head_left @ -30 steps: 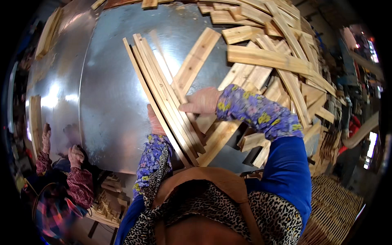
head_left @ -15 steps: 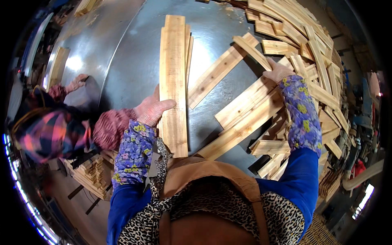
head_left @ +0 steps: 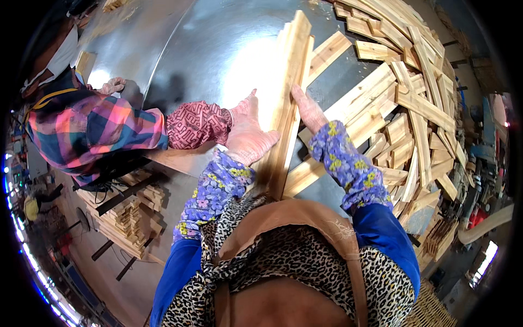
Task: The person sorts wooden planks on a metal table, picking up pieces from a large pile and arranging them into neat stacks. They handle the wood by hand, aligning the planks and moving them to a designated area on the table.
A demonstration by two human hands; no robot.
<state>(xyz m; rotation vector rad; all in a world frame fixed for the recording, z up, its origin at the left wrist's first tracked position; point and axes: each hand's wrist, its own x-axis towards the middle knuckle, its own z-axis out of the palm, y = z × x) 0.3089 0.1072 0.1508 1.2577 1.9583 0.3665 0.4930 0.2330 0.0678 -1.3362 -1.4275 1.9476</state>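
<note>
Between my hands stands a bundle of long wooden boards (head_left: 294,82), turned partly on edge and slanting away to the right. My left hand (head_left: 250,133) is against its left side, with the thumb lying across the near part; the other fingers are mostly hidden. On the opposite side, my right hand (head_left: 309,110) presses against the boards with its fingertips. Both hands look pale pink, as if thinly gloved. Behind the bundle, another board (head_left: 329,52) lies slanted on the metal table. More boards (head_left: 359,103) lie to the right of my right hand.
A heap of loose boards (head_left: 422,125) covers the table's right side. At left, a co-worker's plaid sleeve (head_left: 103,128) and pink patterned cuff (head_left: 199,124) reach close to my left hand. Stacked wood (head_left: 122,220) stands below the metal table (head_left: 201,54) at left.
My right hand has left the short board, which now lies on the right-hand heap, and come to the bundle. The bundle has shifted right and tilted, with my left hand following. The co-worker has leaned closer.
</note>
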